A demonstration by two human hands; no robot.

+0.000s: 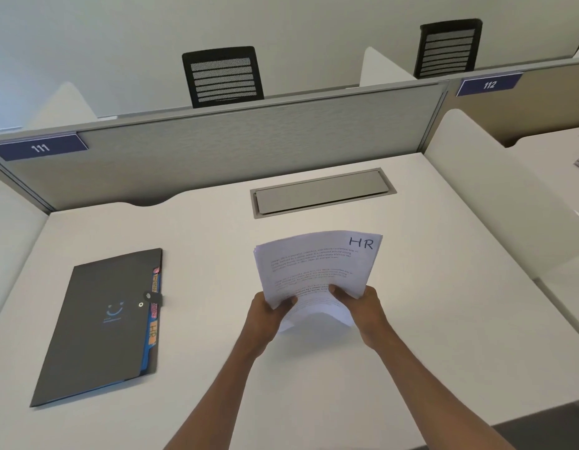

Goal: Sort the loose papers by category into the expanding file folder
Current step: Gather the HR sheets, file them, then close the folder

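A stack of white printed papers (317, 264) is held up over the middle of the white desk (411, 319); the top sheet has "HR" handwritten at its upper right corner. My left hand (270, 311) grips the stack's lower left edge and my right hand (362, 303) grips its lower right edge, both with thumbs on top. The lower sheets curl down toward the desk. The black expanding file folder (100, 326) lies flat on the desk to the left, snapped shut by its strap, with coloured tabs showing along its right edge, one reading "HR".
A grey cable-tray lid (322, 192) is set into the desk behind the papers. A grey partition (236, 147) labelled 111 closes the back. White side dividers (483, 190) stand left and right. Black mesh chairs (221, 76) are beyond the partition.
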